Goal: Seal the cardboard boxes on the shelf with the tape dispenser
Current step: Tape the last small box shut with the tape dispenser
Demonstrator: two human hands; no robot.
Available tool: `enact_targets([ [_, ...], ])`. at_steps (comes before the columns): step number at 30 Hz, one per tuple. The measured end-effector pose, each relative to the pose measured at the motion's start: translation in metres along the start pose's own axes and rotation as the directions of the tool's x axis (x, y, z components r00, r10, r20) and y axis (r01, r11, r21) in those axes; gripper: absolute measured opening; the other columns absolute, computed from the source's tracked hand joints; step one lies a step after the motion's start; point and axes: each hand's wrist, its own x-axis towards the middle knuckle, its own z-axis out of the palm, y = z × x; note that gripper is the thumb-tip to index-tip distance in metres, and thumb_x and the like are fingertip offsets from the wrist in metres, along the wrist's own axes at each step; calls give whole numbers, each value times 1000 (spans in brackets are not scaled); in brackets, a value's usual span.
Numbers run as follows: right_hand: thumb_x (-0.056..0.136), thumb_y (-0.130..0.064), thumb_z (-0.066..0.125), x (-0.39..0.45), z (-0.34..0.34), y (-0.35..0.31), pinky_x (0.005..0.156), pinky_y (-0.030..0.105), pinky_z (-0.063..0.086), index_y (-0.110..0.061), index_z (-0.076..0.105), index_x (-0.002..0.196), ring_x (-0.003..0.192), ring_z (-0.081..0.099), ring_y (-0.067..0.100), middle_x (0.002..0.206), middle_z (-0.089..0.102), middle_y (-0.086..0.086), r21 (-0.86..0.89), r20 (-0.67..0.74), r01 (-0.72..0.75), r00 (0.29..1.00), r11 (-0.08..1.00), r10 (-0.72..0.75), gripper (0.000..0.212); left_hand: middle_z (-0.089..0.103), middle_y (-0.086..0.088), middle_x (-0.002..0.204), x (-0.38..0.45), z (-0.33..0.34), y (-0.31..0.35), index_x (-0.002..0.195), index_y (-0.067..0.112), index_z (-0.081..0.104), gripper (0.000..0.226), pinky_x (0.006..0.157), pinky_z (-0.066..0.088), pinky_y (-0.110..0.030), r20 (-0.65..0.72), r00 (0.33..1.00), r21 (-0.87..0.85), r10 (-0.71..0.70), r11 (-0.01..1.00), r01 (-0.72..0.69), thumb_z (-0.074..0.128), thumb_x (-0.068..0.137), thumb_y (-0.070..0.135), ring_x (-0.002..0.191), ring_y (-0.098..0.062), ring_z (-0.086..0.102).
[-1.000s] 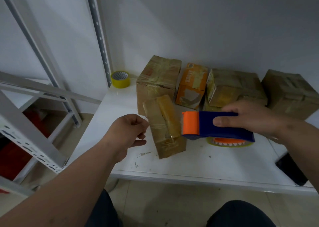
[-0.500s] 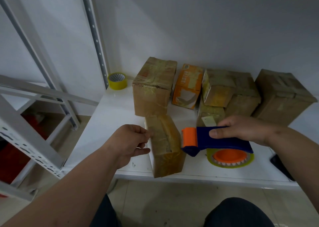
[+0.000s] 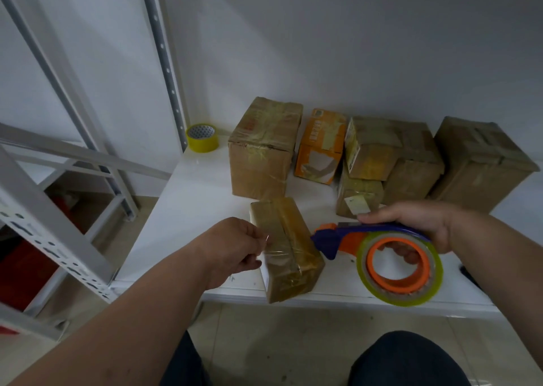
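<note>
The left hand [image 3: 235, 246] sat against the left side of a small cardboard box [image 3: 286, 247], its fingers curled and pinching the clear tape that ran across the box's top. The right hand [image 3: 411, 227] gripped the tape dispenser [image 3: 382, 252], fingers wrapped around its blue handle, thumb lying along the upper edge. The dispenser was tilted so that its orange hub and yellowish roll of tape faced the camera, and its blue and orange nose touched the small box's right side, at about 3 o'clock from the box. That box lay at the front edge of the white shelf [image 3: 191, 203], one corner jutting a little past the lip.

At 12 o'clock from the small box stood a taller taped carton [image 3: 263, 150], with an orange box [image 3: 320, 146] just beside it at its 3 o'clock. Farther toward 3 o'clock came a cluster of brown boxes [image 3: 390, 162], one stacked on another, and then a large carton [image 3: 482, 162] near the frame's right edge. A loose roll of yellow tape [image 3: 202, 137] rested in the shelf's back left corner, at 10 o'clock from the small box, next to a perforated grey upright [image 3: 164, 62]. A dark flat object, mostly hidden by the right forearm, lay at the shelf's right end.
</note>
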Motion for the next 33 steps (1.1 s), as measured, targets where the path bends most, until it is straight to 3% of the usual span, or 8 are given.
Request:
enact_targets([
  [4, 61, -45, 82, 10, -2, 20, 53, 24, 43, -1, 72, 92, 49, 55, 15, 73, 65, 10, 179, -15, -43, 999, 983, 47, 55, 50, -8, 68, -1, 1, 2, 105, -7, 65, 15, 86, 58, -36, 20, 1000, 9, 8, 1000, -8, 58, 92, -2, 73, -22, 49],
  [8, 61, -45, 78, 9, 2, 25, 52, 24, 41, -1, 73, 85, 48, 53, 14, 69, 63, 9, 191, -10, -30, 999, 981, 32, 49, 47, -7, 63, -5, 0, 2, 106, -5, 65, 18, 87, 57, -40, 82, 996, -131, -34, 990, 45, 56, 91, -7, 61, -16, 45],
  [13, 66, -40, 75, 3, 2, 18, 52, 25, 47, -1, 69, 99, 52, 59, 17, 72, 67, 11, 172, -17, 27, 1000, 985, -24, 52, 49, -10, 75, -9, 3, 8, 118, 1, 64, 31, 88, 57, -39, 157, 986, -119, -62, 990, 81, 52, 92, -10, 62, -15, 43],
  [16, 56, -44, 86, 3, 0, 16, 54, 26, 48, -2, 69, 98, 56, 61, 18, 78, 68, 13, 108, 4, 72, 997, 992, -73, 62, 48, -10, 80, -12, 5, 7, 126, 6, 60, 41, 88, 56, -39, 185, 980, -100, -77, 990, 97, 47, 92, -12, 63, -16, 41],
  [18, 38, -51, 93, 3, 0, 17, 50, 25, 50, -2, 70, 99, 57, 63, 17, 79, 69, 13, 30, 17, 146, 989, 989, -147, 81, 47, -11, 86, -12, 5, 6, 130, 9, 59, 46, 90, 54, -40, 198, 977, -62, -80, 994, 93, 45, 91, -12, 63, -15, 39],
  [21, 28, -67, 87, 0, 1, 20, 58, 25, 52, -5, 69, 96, 64, 67, 19, 81, 71, 12, -156, -25, 300, 951, 941, -307, 93, 44, -11, 88, -10, 5, 7, 134, 12, 57, 51, 87, 52, -39, 197, 977, -9, -82, 996, 86, 46, 90, -11, 62, -15, 39],
  [28, 60, -68, 72, -26, 17, 33, 54, 21, 46, -30, 68, 76, 62, 66, 9, 71, 70, -9, -556, -147, 449, 775, 699, -615, 41, 44, -6, 79, -10, 14, 7, 142, 28, 47, 65, 78, 50, -34, 236, 966, 165, -103, 984, 65, 48, 87, -7, 63, -13, 39],
  [33, 62, -63, 66, -48, 26, 31, 54, 22, 50, -25, 67, 75, 62, 67, 6, 76, 70, -10, -637, -131, 507, 671, 581, -729, 40, 38, -4, 72, -11, 17, 8, 146, 38, 39, 76, 75, 51, -34, 226, 961, 225, -161, 968, 110, 46, 86, -8, 61, -14, 35],
])
